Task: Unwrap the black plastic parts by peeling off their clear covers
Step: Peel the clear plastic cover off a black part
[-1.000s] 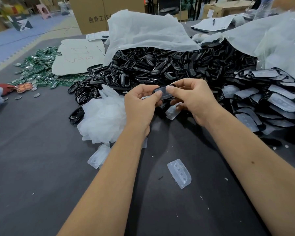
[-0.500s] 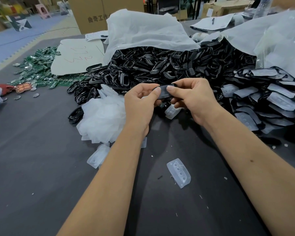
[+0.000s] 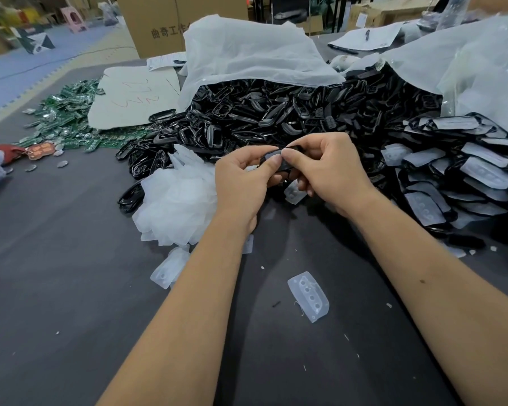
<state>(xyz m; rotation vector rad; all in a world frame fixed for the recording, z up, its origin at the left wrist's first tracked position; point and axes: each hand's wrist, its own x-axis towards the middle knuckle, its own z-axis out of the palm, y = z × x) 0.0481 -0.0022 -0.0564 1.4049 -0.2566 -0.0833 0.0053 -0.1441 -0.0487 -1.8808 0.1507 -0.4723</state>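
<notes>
Both thumbs meet on one black part (image 3: pixel 277 161), held up over the worktop (image 3: pixel 56 288): the left hand (image 3: pixel 241 183) pinches its near end, and the right hand (image 3: pixel 329 171) has its fingers (image 3: pixel 291 155) curled round the far end, nipping at the clear cover. A loose cover (image 3: pixel 295 194) dangles under the right hand. Left sits the heap of peeled covers (image 3: pixel 176 206), right the wrapped stack (image 3: pixel 467 177), beyond the bare black pile (image 3: pixel 276 112). If the thumbnail misses the cover's edge, I'd expect the slick part to slip and drop among the others.
</notes>
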